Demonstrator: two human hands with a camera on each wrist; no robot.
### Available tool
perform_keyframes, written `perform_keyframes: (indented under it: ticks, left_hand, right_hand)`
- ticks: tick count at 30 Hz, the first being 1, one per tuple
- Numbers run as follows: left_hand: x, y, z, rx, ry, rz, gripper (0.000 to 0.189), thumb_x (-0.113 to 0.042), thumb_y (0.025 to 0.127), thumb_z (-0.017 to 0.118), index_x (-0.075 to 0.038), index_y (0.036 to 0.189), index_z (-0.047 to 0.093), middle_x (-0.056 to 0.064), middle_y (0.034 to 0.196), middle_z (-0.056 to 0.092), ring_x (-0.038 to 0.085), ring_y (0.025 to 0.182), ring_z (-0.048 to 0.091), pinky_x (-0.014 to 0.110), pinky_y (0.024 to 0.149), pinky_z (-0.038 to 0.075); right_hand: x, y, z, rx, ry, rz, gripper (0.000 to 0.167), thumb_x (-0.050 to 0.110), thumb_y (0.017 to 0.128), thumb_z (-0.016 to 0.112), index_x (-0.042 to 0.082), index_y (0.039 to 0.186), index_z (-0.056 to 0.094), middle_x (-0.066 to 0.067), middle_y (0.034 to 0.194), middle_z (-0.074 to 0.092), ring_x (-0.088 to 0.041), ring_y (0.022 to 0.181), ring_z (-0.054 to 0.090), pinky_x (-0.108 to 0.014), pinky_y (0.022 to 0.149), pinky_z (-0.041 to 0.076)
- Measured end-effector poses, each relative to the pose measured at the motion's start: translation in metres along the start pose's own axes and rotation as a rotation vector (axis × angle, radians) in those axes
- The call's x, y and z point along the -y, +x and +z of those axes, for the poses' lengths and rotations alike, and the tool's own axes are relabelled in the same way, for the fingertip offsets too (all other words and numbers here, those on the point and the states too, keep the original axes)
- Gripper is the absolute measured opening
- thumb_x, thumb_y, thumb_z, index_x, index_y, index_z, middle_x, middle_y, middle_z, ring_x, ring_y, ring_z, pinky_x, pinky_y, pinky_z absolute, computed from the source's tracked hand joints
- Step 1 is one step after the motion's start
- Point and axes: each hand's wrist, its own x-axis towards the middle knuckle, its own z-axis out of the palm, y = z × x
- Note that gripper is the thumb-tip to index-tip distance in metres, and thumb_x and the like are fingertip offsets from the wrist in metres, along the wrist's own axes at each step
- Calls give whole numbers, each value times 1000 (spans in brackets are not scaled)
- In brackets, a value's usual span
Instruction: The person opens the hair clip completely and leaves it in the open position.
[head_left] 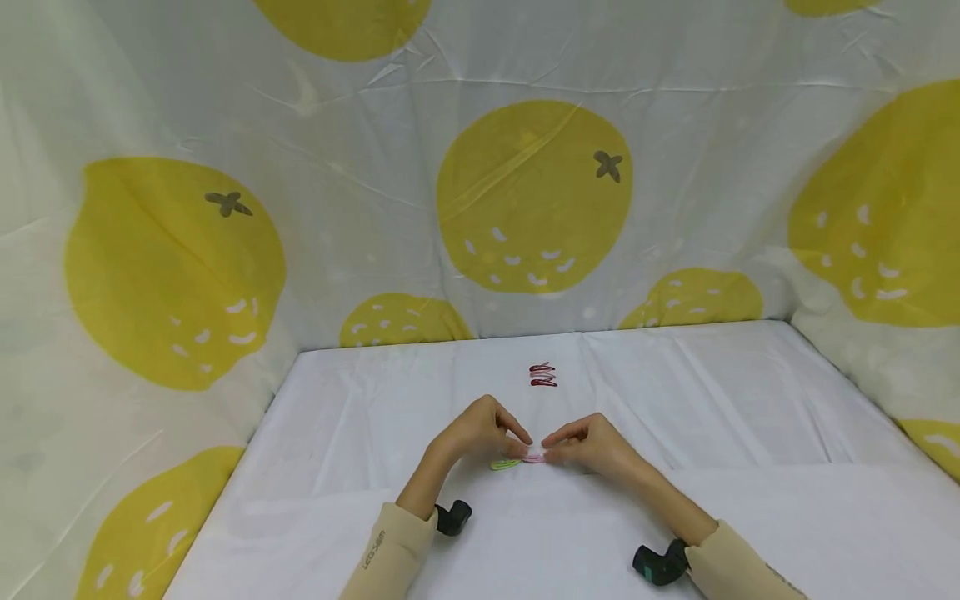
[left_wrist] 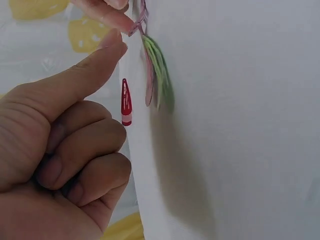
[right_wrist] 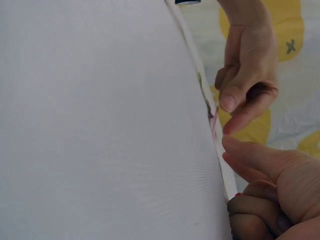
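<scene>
In the head view, a small group of slim hair clips lies on the white cloth between the two hands, with green clips (head_left: 504, 464) on the left and pink clips (head_left: 533, 458) on the right. My left hand (head_left: 483, 427) reaches over the green ones, thumb and index fingertip slightly apart beside the pink ones. From the other side, my right hand (head_left: 597, 442) brings its thumb and index fingertips to the end of the pink clips, a small gap between them. Both wrist views show the other fingers curled into the palms.
Beyond the hands, several red and pink hair clips (head_left: 543, 382) lie stacked in a row on the white cloth (head_left: 712, 400). Curtains printed with yellow lemons (head_left: 534, 200) stand along the back and sides. Black wrist cameras (head_left: 453, 518) sit at the beige sleeves (head_left: 390, 550).
</scene>
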Motion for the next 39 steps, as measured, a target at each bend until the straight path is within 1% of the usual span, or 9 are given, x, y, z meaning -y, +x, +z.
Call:
perform_keyframes:
  ticks: [6, 10, 16, 19, 23, 28, 30, 35, 39]
  left_hand:
    - [6, -5, 2, 44, -31, 24, 14, -7, 77, 91, -10, 90, 86, -5, 53, 56, 5, 53, 37, 20, 51, 27]
    - [9, -4, 4, 49, -28, 49, 12, -7, 77, 90, -9, 88, 85, -5, 60, 64, 3, 56, 39, 19, 53, 29]
    - [9, -2, 8, 45, -18, 71, 7, -5, 78, 89, -8, 83, 84, 4, 70, 75, 2, 57, 41, 17, 54, 31]
    - [9, -1, 10, 42, -22, 71, 8, -6, 77, 90, -8, 81, 84, 5, 70, 74, 2, 57, 40, 18, 53, 31]
    - [7, -2, 12, 37, -24, 59, 9, -8, 75, 92, -9, 80, 84, -2, 63, 68, 2, 55, 39, 18, 52, 30]
    - [6, -3, 13, 2, -13, 68, 6, -8, 79, 89, -8, 83, 85, -9, 56, 55, 4, 55, 37, 19, 51, 28]
    - [6, -4, 13, -17, -14, 73, 4, -9, 81, 88, -9, 85, 85, -9, 58, 56, 4, 56, 38, 19, 51, 29]
    - [6, -4, 12, -54, -55, 68, 5, -11, 83, 86, -9, 88, 85, -3, 75, 75, 4, 63, 49, 19, 55, 37]
    - [8, -4, 12, -63, -120, 67, 5, -9, 86, 83, -5, 89, 84, 7, 82, 80, 4, 66, 65, 18, 59, 47]
  right_hand:
    - [-3, -3, -2, 23, -46, -30, 17, 18, 79, 89, 11, 95, 85, 9, 52, 45, -1, 53, 33, -18, 51, 27]
    - [-1, -4, -1, 27, -78, -50, 14, 15, 78, 89, 11, 91, 85, 8, 52, 46, -1, 52, 33, -18, 51, 27]
    - [2, -6, 0, 17, -90, -45, 11, 11, 77, 88, 8, 87, 84, 7, 53, 43, -1, 51, 32, -18, 50, 26]
    - [3, -6, 0, 14, -89, -38, 10, 11, 78, 88, 8, 86, 83, 7, 52, 42, -1, 51, 32, -18, 50, 25]
    - [2, -6, 0, 10, -93, -36, 9, 12, 79, 87, 9, 86, 83, 8, 52, 41, -1, 51, 30, -18, 50, 24]
    - [0, -5, 1, -1, -90, -31, 9, 15, 81, 87, 10, 85, 82, 9, 52, 36, -3, 51, 28, -19, 50, 23]
    - [-1, -4, 1, -7, -89, -28, 8, 17, 81, 87, 11, 85, 82, 9, 52, 37, -3, 51, 28, -19, 50, 24]
    - [-2, -2, 3, -24, -94, -20, 9, 22, 82, 87, 15, 84, 82, 9, 53, 39, -3, 51, 30, -19, 50, 25]
    - [-3, -1, 4, -33, -93, -12, 8, 21, 82, 88, 15, 83, 82, 7, 54, 38, -5, 52, 30, -20, 50, 25]
